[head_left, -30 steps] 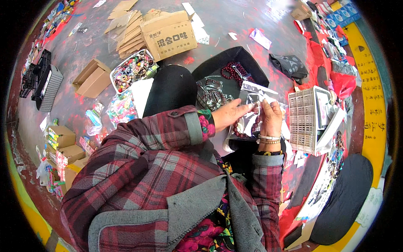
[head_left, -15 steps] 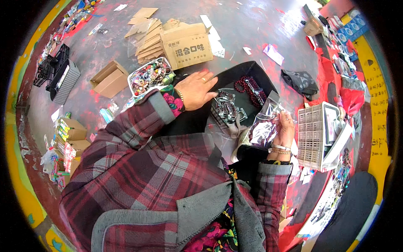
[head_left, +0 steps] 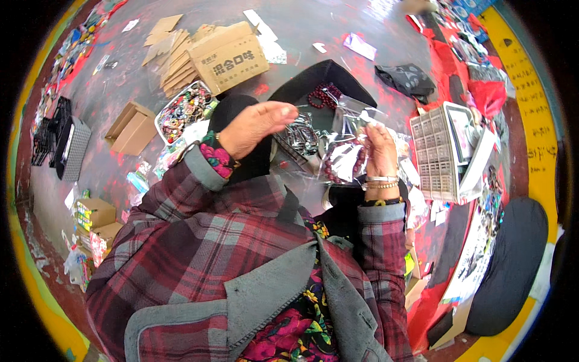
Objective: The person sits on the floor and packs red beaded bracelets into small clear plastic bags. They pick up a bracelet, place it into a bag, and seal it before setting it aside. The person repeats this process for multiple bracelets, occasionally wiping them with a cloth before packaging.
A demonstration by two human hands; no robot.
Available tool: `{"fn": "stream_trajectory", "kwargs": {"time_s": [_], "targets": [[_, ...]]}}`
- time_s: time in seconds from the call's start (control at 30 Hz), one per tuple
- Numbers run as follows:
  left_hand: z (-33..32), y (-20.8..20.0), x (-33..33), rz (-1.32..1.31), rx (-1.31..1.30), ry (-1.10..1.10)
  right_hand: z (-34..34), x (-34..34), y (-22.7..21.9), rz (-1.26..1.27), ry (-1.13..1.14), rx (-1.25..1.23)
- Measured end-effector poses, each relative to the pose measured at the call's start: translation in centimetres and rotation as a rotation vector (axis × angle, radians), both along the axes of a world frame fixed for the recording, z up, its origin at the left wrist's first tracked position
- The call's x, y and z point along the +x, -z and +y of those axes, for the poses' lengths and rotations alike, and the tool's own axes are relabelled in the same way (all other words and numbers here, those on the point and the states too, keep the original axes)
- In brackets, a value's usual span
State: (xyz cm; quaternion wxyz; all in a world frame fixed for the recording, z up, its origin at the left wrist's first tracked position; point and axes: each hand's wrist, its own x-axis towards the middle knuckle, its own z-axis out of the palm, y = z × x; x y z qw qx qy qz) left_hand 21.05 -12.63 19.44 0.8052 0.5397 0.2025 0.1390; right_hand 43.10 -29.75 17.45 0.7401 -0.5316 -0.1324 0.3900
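My right hand (head_left: pixel 381 151) pinches the upper edge of a clear plastic bag (head_left: pixel 350 148), which hangs over a black bin (head_left: pixel 351 82). Dark red beads show at the bag, but I cannot tell whether they lie inside it or behind it. More dark red bead strings (head_left: pixel 324 95) rest in the bin. To their left are several shiny clear packets (head_left: pixel 301 134). My left hand (head_left: pixel 253 128) hovers at the bin's left side, fingers stretched and close together, with nothing seen in them.
Left of the bin stands a white basket of small colourful trinkets (head_left: pixel 181 114), beside an open cardboard box (head_left: pixel 131 128). Behind are flattened cardboard pieces (head_left: pixel 175 57) and a printed carton (head_left: pixel 232 55). At right sit a white slatted crate (head_left: pixel 431 154) and a black bag (head_left: pixel 404 81).
My right hand has lifted the plastic bag up over the bin. My left hand has turned from palm down to edge-on. The whole view has shifted a little.
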Motion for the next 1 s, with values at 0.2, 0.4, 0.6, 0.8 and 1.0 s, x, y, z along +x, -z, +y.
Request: {"fn": "stream_trajectory", "kwargs": {"time_s": [0.2, 0.4, 0.6, 0.8, 1.0], "targets": [[-4.2, 3.1, 4.1, -0.090, -0.494, 0.319, 0.5, -1.1, 0.9, 0.130, -0.016, 0.008], [-5.0, 4.9, 5.0, -0.106, -0.622, 0.320, 0.9, -1.7, 0.2, 0.135, -0.045, -0.094], [-3.8, 4.8, 4.8, -0.168, -0.719, 0.052, 0.6, -1.5, 1.2, 0.116, -0.298, -0.186], [-3.6, 6.4, 4.7, -0.265, -0.754, 0.021, 0.6, -1.3, 2.3, 0.072, -0.312, -0.240], [-3.8, 4.9, 4.3, -0.222, -0.659, 0.086, 0.6, -1.2, 2.2, -0.024, -0.226, -0.195]]}}
